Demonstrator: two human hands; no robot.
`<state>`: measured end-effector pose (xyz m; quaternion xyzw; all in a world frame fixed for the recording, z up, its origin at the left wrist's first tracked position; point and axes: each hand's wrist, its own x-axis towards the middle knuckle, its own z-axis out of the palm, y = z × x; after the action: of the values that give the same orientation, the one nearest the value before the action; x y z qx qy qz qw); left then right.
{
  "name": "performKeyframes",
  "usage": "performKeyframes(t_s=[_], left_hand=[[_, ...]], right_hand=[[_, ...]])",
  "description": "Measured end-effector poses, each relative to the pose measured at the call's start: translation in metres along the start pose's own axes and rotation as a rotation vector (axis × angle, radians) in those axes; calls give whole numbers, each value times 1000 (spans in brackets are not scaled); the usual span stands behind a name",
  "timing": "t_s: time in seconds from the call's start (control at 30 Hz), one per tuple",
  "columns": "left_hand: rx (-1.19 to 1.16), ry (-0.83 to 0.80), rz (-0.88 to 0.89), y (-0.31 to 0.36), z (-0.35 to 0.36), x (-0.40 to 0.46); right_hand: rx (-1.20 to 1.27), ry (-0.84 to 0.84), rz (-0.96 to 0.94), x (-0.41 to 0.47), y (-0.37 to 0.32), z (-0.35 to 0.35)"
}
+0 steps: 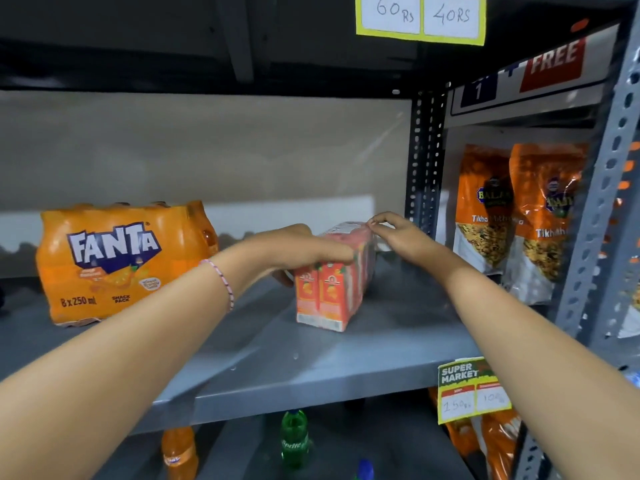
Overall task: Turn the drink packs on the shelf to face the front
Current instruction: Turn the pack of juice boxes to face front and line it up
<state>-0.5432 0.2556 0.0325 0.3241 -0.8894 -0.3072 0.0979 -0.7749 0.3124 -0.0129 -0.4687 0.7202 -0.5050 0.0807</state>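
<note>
A: Status on the shelf (311, 372)?

B: Two packs on it. Fanta pack (121, 261) sits at the left, logo side facing out, looks done. Juice pack (334, 289) is mid-shelf, well apart from it, standing at an angle with its narrow end toward us. That's the one in hand.

A: Grip?

B: Left hand (304, 251) is closed over the near top corner, fingers lying across the top and thumb down the left face. Right hand (398, 233) is on the far top edge, fingers curled, tips pinching or pressing the shrink wrap. Can't tell if that's a real pinch or just contact.

A: So mid-turn?

B: My read: yes, the juice pack is being turned, not finished. Base appears flat on the shelf, not lifted.

A: What does the next move need?

B: Pivot it on its base until a broad printed side squares up with the shelf's front edge. Which side carries the main print I can't tell; the long right side is foreshortened. Plenty of bare shelf around it. Snack bags (519, 216) in the next bay sit behind the upright, clear of the swing. Wrap looks slick, so grip from both ends beats a one-hand shove.
</note>
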Motion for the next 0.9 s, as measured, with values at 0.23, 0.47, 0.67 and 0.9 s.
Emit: performKeyframes(t_s=[0.23,0.47,0.67,0.9], left_hand=[[-89,161,-76,-43,-33,4],[-365,251,-107,-79,-32,24],[-845,313,-42,-77,-6,27],[-690,243,-13,-75,3,26]], right_hand=[[-123,-9,-88,-12,-1,-19],[-50,16,-116,-7,-10,-20],[267,-100,89,2,-1,-10],[462,-223,207,-13,0,-1]])
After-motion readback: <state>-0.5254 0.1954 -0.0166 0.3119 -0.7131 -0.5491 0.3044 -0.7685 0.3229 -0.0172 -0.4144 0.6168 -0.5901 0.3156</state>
